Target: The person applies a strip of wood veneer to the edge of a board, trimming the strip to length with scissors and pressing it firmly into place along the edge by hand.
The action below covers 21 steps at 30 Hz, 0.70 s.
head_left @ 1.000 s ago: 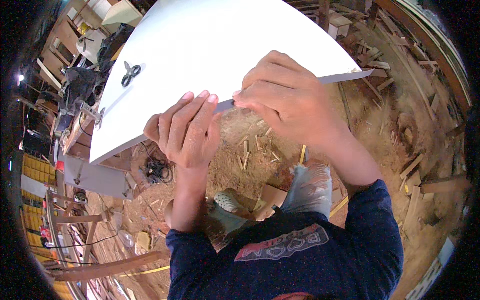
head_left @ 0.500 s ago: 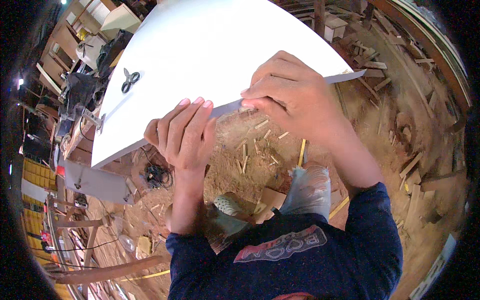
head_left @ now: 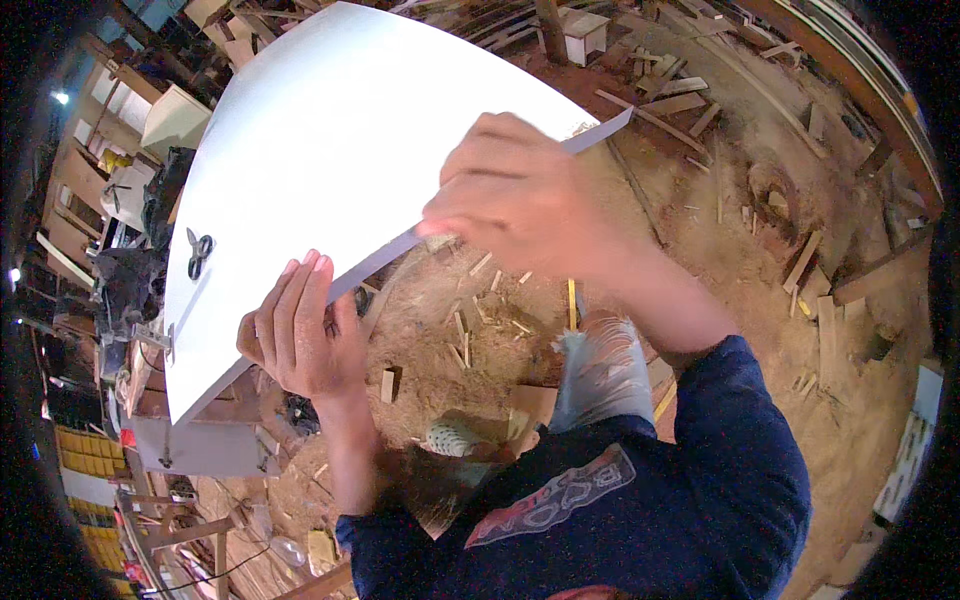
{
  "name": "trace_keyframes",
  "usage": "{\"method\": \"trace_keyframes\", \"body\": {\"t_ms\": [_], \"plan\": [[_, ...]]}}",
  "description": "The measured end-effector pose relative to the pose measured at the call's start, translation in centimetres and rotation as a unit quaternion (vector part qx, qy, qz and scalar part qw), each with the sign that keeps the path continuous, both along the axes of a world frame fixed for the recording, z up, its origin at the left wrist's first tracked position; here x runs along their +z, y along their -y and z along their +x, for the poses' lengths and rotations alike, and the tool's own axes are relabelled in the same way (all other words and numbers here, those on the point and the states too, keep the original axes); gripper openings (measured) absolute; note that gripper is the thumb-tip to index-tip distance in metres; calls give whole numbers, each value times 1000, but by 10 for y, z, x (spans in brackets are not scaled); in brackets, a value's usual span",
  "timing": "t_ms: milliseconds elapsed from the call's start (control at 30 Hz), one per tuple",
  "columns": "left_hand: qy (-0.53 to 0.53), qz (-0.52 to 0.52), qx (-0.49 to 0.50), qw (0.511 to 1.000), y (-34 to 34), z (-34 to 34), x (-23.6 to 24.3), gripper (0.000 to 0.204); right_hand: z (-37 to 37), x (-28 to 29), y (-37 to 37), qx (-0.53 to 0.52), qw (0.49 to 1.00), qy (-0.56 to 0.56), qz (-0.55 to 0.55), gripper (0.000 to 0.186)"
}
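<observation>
A large white panel (head_left: 330,130) lies in front of me, with a grey edge strip (head_left: 385,255) along its near side. The strip's right end sticks out past the panel's corner. My left hand (head_left: 300,330) is at the near edge toward the left, its fingers stretched over the top and its thumb apart beside the edge. Farther right, my right hand (head_left: 510,195) is closed at the edge, fingers bent and pinching the strip; motion blurs it slightly. Black-handled scissors (head_left: 200,255) lie on the panel's left part.
Wood offcuts (head_left: 675,100) and shavings litter the brown dirt floor (head_left: 700,260). Below the panel's left corner is a grey board (head_left: 205,447) with metal fittings. Black bags (head_left: 130,285) and a pale box (head_left: 178,120) stand at the left. A small wood block (head_left: 388,385) lies below the panel.
The view has turned, so the panel appears shifted left and more slanted. Both hands stay along its near edge, and the scissors still lie on top.
</observation>
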State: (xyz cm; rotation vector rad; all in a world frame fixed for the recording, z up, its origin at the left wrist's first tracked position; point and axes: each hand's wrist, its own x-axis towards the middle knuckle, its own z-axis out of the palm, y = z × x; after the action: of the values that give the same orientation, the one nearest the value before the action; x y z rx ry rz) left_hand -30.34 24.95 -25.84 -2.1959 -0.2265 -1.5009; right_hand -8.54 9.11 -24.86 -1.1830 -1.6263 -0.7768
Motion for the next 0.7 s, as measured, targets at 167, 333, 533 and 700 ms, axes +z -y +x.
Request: {"method": "trace_keyframes", "body": {"t_ms": [167, 333, 533, 700], "plan": [[9, 2, -10, 1000, -1, 1, -1, 21, 49, -3, 46, -64, 998, 7, -11, 13], [-9, -19, -2, 1000, 2, -1, 0, 22, 97, -7, 81, -67, 996, -30, -53, 15], [17, -6, -11, 1000, -1, 3, 1, 18, 117, -7, 90, -36, 995, -56, -74, 16], [10, 4, -15, 1000, -3, 2, 0, 17, 113, 5, 88, -6, 994, -27, -103, 17]]}}
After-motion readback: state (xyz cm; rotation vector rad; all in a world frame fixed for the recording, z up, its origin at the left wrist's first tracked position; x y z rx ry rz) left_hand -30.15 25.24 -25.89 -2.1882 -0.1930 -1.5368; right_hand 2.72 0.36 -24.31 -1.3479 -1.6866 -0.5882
